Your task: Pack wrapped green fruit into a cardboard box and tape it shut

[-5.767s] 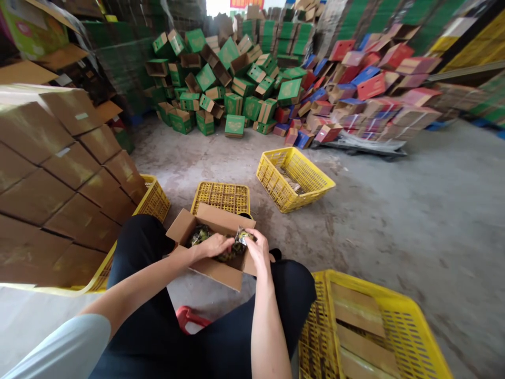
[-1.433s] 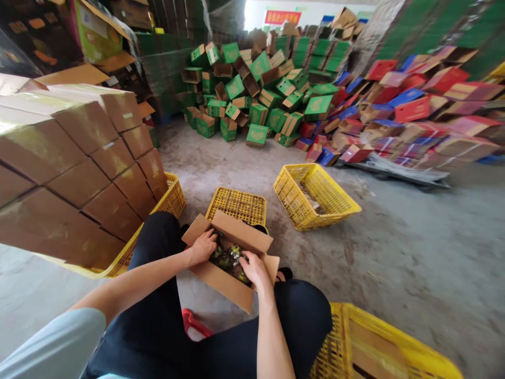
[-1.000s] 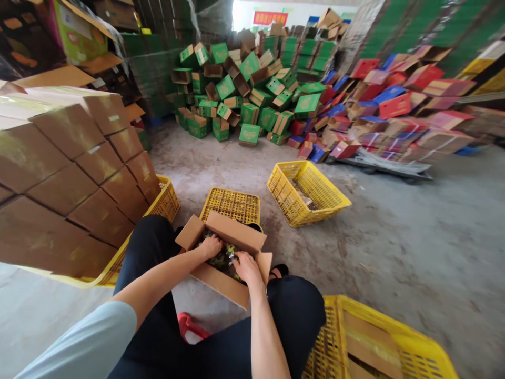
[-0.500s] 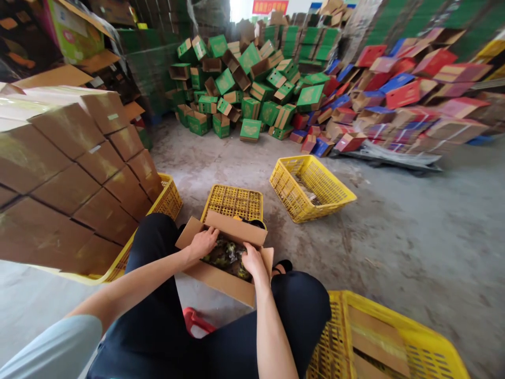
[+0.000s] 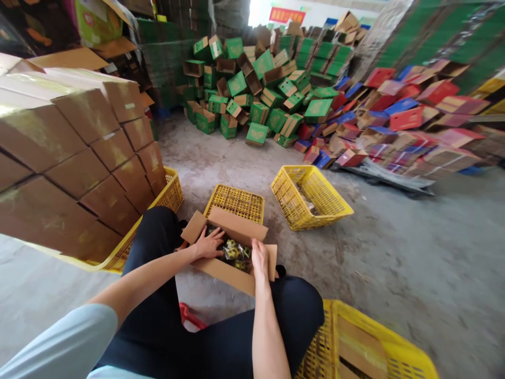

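An open brown cardboard box (image 5: 221, 268) rests between my knees, its flaps up. Inside lie several dark green and yellow wrapped packets (image 5: 235, 252). My left hand (image 5: 208, 244) lies on the packets at the box's left side, fingers spread. My right hand (image 5: 259, 258) is at the box's right edge, fingers pressed down along the right flap and the packets. I cannot tell whether it grips a packet.
A yellow crate (image 5: 165, 197) stacked with closed brown cartons (image 5: 79, 152) stands at my left. An upturned yellow crate (image 5: 236, 202) sits behind the box, another yellow crate (image 5: 311, 197) further right, one more (image 5: 366, 342) by my right knee. Green boxes (image 5: 256, 89) and red and blue boxes (image 5: 394, 116) are piled beyond.
My left hand has come down from the back flap onto the packets. My right hand has shifted to the box's right edge. The view has moved slightly.
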Tool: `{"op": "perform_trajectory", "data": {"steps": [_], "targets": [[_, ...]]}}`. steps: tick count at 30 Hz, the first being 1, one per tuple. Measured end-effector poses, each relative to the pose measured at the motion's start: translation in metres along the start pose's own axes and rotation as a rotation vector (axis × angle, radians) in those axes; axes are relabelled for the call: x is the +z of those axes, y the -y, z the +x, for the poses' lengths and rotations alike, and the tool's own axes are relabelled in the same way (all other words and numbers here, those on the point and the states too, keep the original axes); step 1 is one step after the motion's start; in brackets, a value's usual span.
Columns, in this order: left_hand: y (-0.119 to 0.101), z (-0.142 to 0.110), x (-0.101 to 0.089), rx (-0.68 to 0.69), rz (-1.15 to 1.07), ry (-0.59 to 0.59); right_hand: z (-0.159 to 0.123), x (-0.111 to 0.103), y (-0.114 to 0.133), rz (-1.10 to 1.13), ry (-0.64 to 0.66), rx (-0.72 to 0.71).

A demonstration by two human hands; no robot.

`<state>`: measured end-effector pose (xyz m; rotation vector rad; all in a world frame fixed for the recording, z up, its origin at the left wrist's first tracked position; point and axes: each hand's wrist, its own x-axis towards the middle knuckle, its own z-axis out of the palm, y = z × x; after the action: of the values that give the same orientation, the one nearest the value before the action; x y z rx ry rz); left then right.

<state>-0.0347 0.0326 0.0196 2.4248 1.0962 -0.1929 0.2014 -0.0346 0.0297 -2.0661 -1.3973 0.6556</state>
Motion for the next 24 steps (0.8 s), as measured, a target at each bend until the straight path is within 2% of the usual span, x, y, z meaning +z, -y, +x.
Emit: {"op": "perform_trajectory", "data": {"steps": [3, 7, 10, 13, 15, 19, 21, 24], "targets": [[0.004, 0.007, -0.011, -0.033, 0.005, -0.079, 0.004, -0.004, 0.010, -0.020, 0.031, 0.003], [-0.007, 0.009, -0.020, -0.007, -0.047, -0.051, -0.004, -0.004, 0.020, -0.095, 0.164, -0.052], [-0.028, 0.004, -0.014, 0.065, -0.139, -0.041, -0.017, -0.001, 0.025, -0.191, 0.246, -0.065], [-0.045, -0.003, 0.000, 0.038, -0.248, -0.105, -0.027, -0.003, 0.029, -0.272, 0.263, -0.070], [-0.047, -0.007, 0.009, 0.024, -0.338, -0.157, -0.028, -0.009, 0.030, -0.289, 0.252, -0.090], [-0.038, -0.008, 0.011, 0.085, -0.663, -0.212, -0.026, -0.022, 0.023, -0.084, 0.127, -0.119], [-0.036, -0.005, 0.008, 0.103, -0.874, -0.198, -0.025, -0.024, 0.017, 0.112, 0.069, -0.080], [-0.040, 0.002, 0.004, 0.134, -1.125, -0.168, -0.022, -0.020, 0.010, 0.385, 0.058, 0.005]]}}
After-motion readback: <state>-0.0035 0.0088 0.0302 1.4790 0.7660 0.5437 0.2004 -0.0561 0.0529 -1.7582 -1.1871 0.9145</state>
